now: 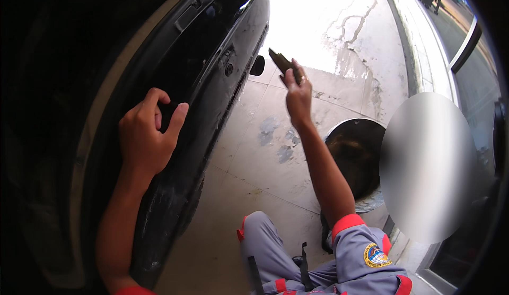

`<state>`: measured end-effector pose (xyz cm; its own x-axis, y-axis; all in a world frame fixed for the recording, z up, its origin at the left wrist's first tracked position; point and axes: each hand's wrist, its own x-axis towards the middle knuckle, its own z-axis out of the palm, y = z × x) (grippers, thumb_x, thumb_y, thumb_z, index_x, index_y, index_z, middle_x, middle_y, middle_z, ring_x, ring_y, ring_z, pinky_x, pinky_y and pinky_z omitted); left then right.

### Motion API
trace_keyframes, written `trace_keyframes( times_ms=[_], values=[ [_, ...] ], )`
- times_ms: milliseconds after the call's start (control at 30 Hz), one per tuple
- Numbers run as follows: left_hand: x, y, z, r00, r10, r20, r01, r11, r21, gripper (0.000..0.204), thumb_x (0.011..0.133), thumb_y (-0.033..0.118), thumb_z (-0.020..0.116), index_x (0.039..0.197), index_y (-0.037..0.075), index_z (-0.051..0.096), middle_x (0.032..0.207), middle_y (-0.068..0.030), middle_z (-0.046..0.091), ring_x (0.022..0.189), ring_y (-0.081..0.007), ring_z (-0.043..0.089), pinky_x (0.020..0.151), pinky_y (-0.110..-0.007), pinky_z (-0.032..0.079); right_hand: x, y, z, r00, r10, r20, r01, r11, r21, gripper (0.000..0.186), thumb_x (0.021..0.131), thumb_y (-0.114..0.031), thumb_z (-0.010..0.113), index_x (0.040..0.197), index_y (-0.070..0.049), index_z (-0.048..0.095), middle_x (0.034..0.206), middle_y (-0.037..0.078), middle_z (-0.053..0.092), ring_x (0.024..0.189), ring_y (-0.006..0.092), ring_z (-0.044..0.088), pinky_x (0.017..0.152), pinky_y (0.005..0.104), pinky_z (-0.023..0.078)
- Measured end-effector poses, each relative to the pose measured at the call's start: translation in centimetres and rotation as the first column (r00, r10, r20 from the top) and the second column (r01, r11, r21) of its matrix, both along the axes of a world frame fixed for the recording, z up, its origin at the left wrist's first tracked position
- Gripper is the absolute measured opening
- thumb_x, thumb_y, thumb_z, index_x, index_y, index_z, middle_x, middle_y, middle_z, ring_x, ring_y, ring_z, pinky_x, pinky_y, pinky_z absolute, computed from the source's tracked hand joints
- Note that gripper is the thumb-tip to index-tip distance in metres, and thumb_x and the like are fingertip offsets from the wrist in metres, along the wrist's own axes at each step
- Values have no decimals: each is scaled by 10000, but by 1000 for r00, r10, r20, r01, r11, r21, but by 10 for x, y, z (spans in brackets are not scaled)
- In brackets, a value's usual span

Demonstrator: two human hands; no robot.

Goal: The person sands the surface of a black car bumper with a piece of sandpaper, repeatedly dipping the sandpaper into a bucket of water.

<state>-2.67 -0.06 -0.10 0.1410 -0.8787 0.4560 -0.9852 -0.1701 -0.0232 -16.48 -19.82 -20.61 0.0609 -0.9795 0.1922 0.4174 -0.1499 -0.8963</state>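
Note:
My left hand (151, 128) is at the black car bumper (191, 178), its fingers curled and thumb raised; a dark shape between them is too indistinct to make out. My right hand (297, 93) reaches out past the bumper's edge, closed on a dark flat pad (281, 60) tilted in its fingers. A black pipe end (257, 65) shows below the bumper, left of that pad.
The pale tiled floor (238, 189) runs beside the car, with stains and a bright sunlit patch. A large round dark tub (350, 157) stands by my right forearm. A ledge and glass panes (461, 61) line the right side. My bent knee is at the bottom.

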Motion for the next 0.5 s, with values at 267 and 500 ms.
trace_keyframes(
  times_ms=[267,500],
  values=[
    [2,0,-3,1000,4,-11,-4,1000,20,205,873,222,655,926,29,609,567,3,371,498,-98,364,480,-284,271,78,42,-6,969,-244,47,248,937,-245,454,934,-14,510,1385,-22,458,1353,221,528,1272,365,497,1058,402,387],
    [13,30,-3,996,73,-58,-73,997,3,377,955,347,507,1062,-1,605,638,28,368,569,-56,331,514,-248,234,79,44,1,996,-64,62,77,966,-246,570,863,-26,599,1403,3,420,1517,240,295,1395,416,302,1115,441,304]
  ],
)
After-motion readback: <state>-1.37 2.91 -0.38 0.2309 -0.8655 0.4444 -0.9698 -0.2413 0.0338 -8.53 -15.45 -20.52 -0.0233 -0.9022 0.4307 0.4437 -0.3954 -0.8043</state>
